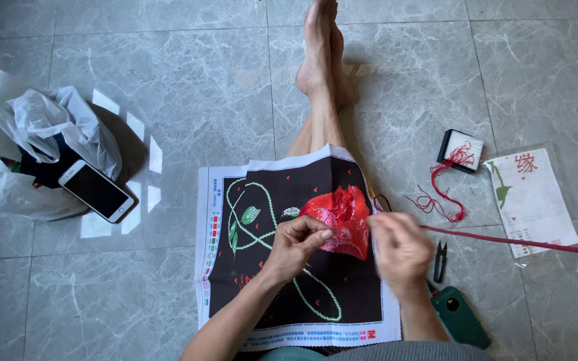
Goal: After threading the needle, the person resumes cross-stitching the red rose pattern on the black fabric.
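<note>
The grey marble floor (168, 73) carried everything, and the person sat on it with the legs stretched out. On the left lay a white plastic bag (15, 147), and a white phone (96, 190) rested against it. Across the lap lay a black embroidery cloth (316, 287) with a red flower already stitched. At the right side lay a paper pattern sheet (533, 200) and a dark green phone (461, 317). The left hand (296, 242) had its grip closed on the cloth, beside the flower. The right hand (399, 247) was blurred; its grip was closed on a red thread (516, 241), stretched tight to the right. Small black scissors (440, 259) lay just beside this hand.
</note>
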